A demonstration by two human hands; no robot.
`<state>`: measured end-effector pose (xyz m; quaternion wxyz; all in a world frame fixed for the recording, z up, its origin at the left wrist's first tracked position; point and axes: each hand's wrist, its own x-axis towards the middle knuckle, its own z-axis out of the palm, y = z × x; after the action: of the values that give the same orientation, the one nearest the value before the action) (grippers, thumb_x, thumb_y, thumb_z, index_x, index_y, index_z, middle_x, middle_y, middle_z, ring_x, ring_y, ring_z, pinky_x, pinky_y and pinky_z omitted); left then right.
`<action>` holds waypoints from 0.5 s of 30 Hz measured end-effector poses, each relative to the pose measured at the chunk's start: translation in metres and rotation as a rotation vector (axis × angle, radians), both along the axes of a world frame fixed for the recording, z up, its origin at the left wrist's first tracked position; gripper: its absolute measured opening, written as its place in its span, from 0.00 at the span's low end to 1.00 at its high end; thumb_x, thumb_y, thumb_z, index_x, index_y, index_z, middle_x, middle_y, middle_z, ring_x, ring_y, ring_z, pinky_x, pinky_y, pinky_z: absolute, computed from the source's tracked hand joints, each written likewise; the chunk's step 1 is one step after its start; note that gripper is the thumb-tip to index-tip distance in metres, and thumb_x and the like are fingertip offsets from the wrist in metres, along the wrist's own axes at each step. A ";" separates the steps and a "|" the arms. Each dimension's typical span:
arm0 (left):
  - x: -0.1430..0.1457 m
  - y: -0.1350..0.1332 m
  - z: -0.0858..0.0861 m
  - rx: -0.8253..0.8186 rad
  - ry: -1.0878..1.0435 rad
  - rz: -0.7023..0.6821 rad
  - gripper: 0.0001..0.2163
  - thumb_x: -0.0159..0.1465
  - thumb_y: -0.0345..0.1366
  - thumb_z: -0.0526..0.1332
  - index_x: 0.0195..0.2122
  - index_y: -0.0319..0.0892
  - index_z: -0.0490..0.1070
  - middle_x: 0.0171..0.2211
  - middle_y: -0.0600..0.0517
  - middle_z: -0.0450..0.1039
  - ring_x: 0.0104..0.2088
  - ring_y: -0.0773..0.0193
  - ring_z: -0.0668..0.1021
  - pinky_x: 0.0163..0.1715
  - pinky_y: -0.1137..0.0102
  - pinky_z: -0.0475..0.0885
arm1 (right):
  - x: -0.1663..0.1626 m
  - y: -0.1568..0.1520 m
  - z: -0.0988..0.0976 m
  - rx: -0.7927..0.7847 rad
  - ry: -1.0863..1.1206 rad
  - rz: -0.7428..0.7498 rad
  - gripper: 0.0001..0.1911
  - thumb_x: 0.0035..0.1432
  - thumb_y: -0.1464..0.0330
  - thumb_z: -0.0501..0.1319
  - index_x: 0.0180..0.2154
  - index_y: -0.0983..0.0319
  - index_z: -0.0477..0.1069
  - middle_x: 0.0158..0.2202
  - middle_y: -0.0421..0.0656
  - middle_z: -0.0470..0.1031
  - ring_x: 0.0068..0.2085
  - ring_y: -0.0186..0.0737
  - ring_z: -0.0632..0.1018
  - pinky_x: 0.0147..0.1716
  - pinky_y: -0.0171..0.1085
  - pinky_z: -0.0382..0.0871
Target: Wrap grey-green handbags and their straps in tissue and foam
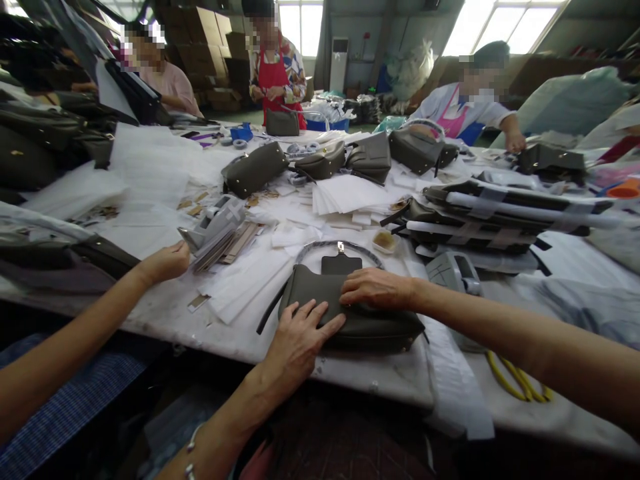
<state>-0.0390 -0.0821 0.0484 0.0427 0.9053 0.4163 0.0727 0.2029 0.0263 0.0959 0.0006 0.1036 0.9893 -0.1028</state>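
The left hand (pixel 300 333) is lying on the dark bag (pixel 380 330), fingers apart; the right hand (pixel 377 288) is resting there too, but I can't tell if it's pinching. The bag is sitting by the table's (pixel 165 310) near edge, a thin strip showing in front, white papers (pixel 245 287) lying left, and people (pixel 275 73) are standing past the far edge.

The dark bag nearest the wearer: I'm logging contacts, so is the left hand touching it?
Touching. The head view shows the left hand spread against the dark bag, with no visible gap between them.
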 end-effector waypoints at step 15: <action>0.011 0.003 0.001 0.018 0.095 -0.023 0.30 0.64 0.29 0.58 0.67 0.55 0.56 0.63 0.42 0.64 0.61 0.45 0.69 0.58 0.46 0.63 | 0.008 -0.080 -0.002 -0.178 0.313 -0.798 0.13 0.65 0.61 0.60 0.46 0.61 0.76 0.42 0.46 0.80 0.44 0.42 0.79 0.46 0.40 0.72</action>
<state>-0.0283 -0.0794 0.0496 0.0154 0.9128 0.4067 0.0328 0.2108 -0.0535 0.0943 -0.1800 0.4607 0.8471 -0.1943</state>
